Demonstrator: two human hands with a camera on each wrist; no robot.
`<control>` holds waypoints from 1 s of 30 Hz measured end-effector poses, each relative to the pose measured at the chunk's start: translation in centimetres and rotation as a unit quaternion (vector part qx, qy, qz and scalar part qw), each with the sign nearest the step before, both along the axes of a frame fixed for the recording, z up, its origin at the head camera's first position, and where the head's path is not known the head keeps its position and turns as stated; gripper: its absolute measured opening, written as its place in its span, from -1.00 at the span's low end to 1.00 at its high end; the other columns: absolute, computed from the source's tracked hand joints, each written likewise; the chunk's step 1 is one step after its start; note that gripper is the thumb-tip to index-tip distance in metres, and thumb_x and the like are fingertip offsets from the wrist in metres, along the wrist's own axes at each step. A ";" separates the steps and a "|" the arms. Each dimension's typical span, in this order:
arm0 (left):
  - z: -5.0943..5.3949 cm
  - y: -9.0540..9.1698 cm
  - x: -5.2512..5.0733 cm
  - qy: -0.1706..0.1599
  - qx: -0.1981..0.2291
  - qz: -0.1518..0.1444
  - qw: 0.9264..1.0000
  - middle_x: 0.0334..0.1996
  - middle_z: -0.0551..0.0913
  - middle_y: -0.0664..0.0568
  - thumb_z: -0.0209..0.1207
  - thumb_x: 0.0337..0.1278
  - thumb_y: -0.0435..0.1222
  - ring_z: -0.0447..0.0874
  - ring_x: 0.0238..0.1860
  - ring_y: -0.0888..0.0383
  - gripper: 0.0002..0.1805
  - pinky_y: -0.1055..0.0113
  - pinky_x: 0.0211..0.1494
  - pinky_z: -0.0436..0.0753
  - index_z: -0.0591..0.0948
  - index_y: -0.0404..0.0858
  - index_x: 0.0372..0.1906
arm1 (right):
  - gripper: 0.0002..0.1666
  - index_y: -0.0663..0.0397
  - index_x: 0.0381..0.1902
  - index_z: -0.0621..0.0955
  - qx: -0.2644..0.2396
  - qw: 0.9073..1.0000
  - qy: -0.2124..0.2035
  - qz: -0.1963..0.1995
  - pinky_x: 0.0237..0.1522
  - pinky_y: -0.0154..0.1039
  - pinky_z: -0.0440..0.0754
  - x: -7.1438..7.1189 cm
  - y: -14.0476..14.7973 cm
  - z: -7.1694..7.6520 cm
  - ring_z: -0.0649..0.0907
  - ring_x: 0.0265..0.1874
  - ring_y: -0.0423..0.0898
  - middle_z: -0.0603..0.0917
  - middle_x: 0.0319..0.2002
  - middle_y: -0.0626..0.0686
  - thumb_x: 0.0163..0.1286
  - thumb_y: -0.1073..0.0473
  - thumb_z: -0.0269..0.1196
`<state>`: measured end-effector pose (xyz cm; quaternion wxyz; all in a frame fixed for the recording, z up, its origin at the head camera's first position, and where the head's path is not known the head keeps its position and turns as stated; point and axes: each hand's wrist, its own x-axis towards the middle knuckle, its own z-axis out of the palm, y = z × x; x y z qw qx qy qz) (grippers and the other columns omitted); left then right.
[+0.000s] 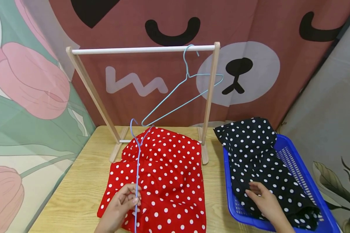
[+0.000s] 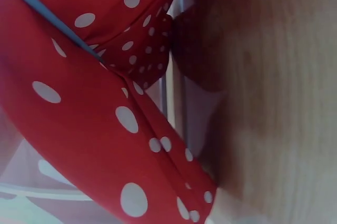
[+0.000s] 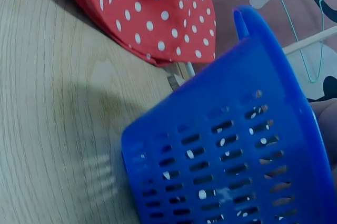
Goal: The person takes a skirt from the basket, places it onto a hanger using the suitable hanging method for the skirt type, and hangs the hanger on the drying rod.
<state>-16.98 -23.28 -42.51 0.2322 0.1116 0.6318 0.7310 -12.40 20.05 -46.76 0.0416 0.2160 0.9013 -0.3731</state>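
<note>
- Left hand: thumb and fingers pinch the side of the purple hanger, at the near left of the red cloth.
- Purple hanger: above the red cloth, hook toward the far side.
- Red cloth: white-dotted, on the bench, near the middle, its far part between the rack's feet.
- Rack: stands at the far side of the bench.
- Pale hanger: hooked near the right end of the rack's bar.
- Black cloth: white-dotted, in the basket at right, its far end over the rim.
- Right hand: over the black cloth, thumb and fingertips apart; contact cannot be told.
</note>
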 end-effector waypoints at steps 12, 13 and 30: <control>1.2 0.1 -0.5 0.097 0.067 -0.008 0.993 -0.31 0.43 0.02 -0.10 0.13 -0.48 0.45 -0.35 0.23 -0.74 0.39 -0.28 0.52 0.28 -0.43 -0.04 | -0.24 0.53 0.03 0.21 0.043 0.995 -0.085 0.005 -0.19 0.13 0.38 1.0 2.2 1.4 0.36 -0.13 0.33 0.29 -0.07 0.52 0.16 -0.05 0.11; 1.3 0.2 -0.5 0.106 0.073 -0.009 0.992 -0.31 0.43 0.04 -0.11 0.13 -0.50 0.45 -0.35 0.23 -0.74 0.39 -0.28 0.52 0.29 -0.43 -0.05 | -0.22 0.54 0.03 0.21 0.048 0.995 -0.087 0.008 -0.19 0.13 0.37 1.0 2.4 1.5 0.36 -0.13 0.34 0.29 -0.07 0.53 0.16 -0.06 0.11; 3.4 0.4 -1.8 0.215 0.157 -0.026 0.964 -0.34 0.43 0.06 -0.28 0.10 -0.64 0.45 -0.36 0.25 -0.67 0.46 -0.29 0.49 0.34 -0.34 -0.09 | -0.10 0.65 -0.04 0.19 0.099 0.986 -0.128 0.043 -0.19 0.21 0.33 2.4 6.1 1.4 0.33 -0.16 0.40 0.26 -0.12 0.58 0.06 -0.12 0.18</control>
